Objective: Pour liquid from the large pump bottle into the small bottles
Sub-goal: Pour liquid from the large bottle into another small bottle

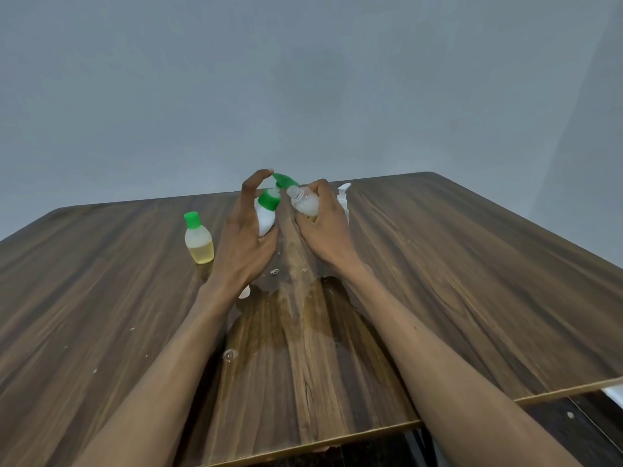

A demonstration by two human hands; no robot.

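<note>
My left hand (244,237) grips a small white bottle with a green cap (266,214) against its palm, and its raised fingertips pinch a loose green cap (285,180). My right hand (325,227) holds an uncapped small clear bottle (303,202), tilted with its open neck toward the green cap. The large pump bottle (344,197) stands just behind my right hand; only its white pump head and a strip of its body show. A third small bottle (199,242), green-capped and holding yellowish liquid, stands upright on the table to the left of my left hand.
The wooden table (472,281) carries a wide puddle of spilled liquid (293,332) between my forearms, with droplets and bubbles around it. A small white object (244,293) lies under my left wrist. A grey wall rises behind the table's far edge.
</note>
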